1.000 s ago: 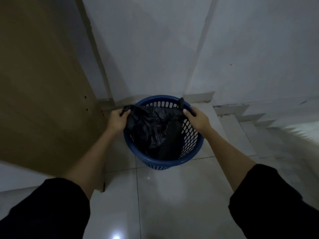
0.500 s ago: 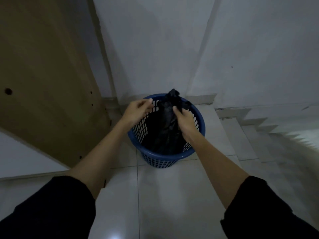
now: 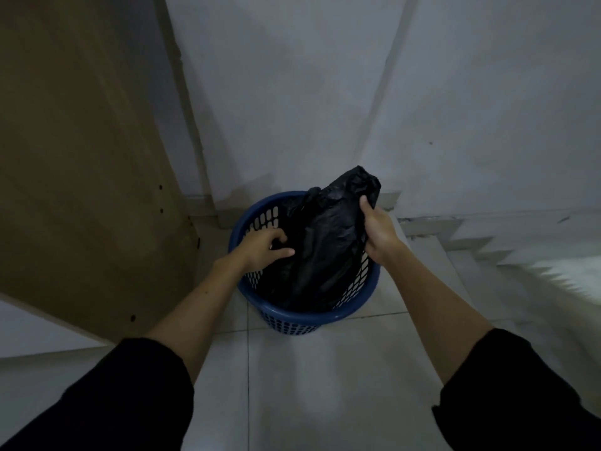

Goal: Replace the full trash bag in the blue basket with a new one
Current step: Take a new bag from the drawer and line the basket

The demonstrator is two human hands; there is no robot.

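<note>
Your left hand (image 3: 265, 247) is pinching the bag (image 3: 322, 252) low inside the basket (image 3: 312, 315), fingers curled on plastic. Your right hand (image 3: 377, 232) is gripping the bunched neck above the rim. Keep gathering w/ both, then lift straight up so mesh isn't snagging it. Vs 0.5 s ago: left is dropping in, right is shifting rightward.

The right hand (image 3: 379, 231) has lifted the black trash bag (image 3: 328, 245) higher above the blue basket (image 3: 302, 315); the left hand (image 3: 265, 250) now reaches inside.
</note>
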